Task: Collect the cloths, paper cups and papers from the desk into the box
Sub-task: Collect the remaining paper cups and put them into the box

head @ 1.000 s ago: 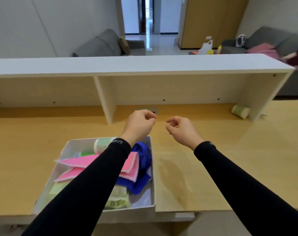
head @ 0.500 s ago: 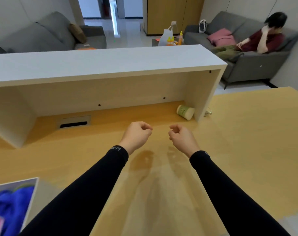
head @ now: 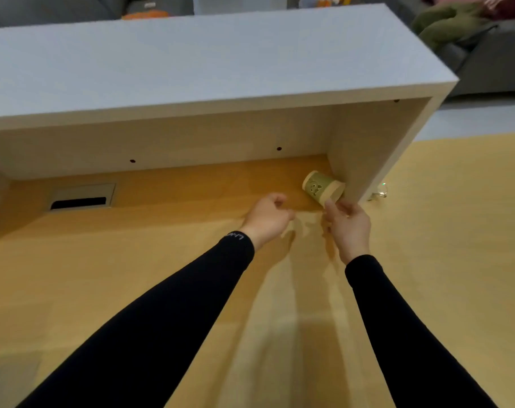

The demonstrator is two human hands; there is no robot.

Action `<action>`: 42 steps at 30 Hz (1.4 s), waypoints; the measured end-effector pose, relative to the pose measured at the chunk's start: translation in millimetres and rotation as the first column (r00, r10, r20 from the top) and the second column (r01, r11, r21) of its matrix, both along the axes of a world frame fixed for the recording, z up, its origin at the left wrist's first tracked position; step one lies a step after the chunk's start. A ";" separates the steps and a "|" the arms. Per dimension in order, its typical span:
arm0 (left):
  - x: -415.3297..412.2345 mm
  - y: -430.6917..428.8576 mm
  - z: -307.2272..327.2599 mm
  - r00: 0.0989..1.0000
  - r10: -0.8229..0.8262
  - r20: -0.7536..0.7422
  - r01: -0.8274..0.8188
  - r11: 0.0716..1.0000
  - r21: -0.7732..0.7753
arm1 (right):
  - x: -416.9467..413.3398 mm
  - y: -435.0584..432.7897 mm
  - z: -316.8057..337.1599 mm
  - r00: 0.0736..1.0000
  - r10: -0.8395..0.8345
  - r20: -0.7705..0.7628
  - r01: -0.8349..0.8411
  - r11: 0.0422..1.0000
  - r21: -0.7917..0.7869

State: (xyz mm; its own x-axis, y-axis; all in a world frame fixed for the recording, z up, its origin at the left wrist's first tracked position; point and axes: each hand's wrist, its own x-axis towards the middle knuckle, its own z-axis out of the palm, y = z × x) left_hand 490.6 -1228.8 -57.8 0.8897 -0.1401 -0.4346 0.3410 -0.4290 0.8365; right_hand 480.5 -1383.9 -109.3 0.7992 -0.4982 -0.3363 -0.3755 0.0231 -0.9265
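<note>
A green paper cup point(head: 322, 187) lies on its side on the wooden desk point(head: 132, 260), tucked under the white shelf beside its right wall. My right hand point(head: 349, 223) is just in front of the cup, fingers apart, fingertips at the cup's rim; whether they touch it I cannot tell. My left hand point(head: 268, 217) hovers to the left of the cup with its fingers curled into a loose fist, holding nothing. The box is out of view.
A white shelf unit point(head: 191, 69) spans the back of the desk, its right wall point(head: 368, 160) next to the cup. A cable slot point(head: 81, 198) is set into the desk at left. A grey sofa with a person's legs is at the far right.
The view has swung right and closer; the box of cloths has left the frame. Both hands have reached forward to the lying cup, the right hand opening at its rim.
</note>
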 end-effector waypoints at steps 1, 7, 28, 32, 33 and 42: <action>5.2 -5.0 -4.0 1.000 -0.011 -0.019 0.011 1.000 0.007 | 5.7 -0.9 -2.7 1.000 -0.019 0.008 0.019 0.999 0.041; 21.8 -16.4 -24.1 0.997 -0.030 -0.078 0.029 1.000 -0.007 | 25.4 0.2 -11.0 0.999 -0.038 0.007 0.037 0.996 0.084; -103.5 182.0 89.0 0.715 0.620 0.323 -0.558 0.785 -0.270 | -83.4 190.9 132.0 0.749 0.603 0.277 -0.598 0.794 -0.111; -152.9 240.9 113.3 0.631 0.684 0.365 -0.614 0.728 -0.304 | -116.2 250.8 155.1 0.655 0.683 0.323 -0.690 0.715 -0.112; -165.8 257.3 119.8 0.607 0.700 0.376 -0.627 0.713 -0.313 | -125.1 267.2 161.3 0.630 0.700 0.337 -0.711 0.694 -0.111; -295.3 410.7 157.6 0.547 0.677 0.493 -0.607 0.726 -0.323 | -226.6 420.1 191.6 0.542 0.745 0.389 -0.762 0.631 -0.146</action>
State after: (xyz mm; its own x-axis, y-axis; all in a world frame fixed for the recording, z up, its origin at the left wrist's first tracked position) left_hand 195.3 -818.1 99.8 0.8220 0.5537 0.1329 -0.0351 -0.1837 0.9824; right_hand 254.0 -963.9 82.3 0.9318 0.3545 0.0781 0.1074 -0.0637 -0.9922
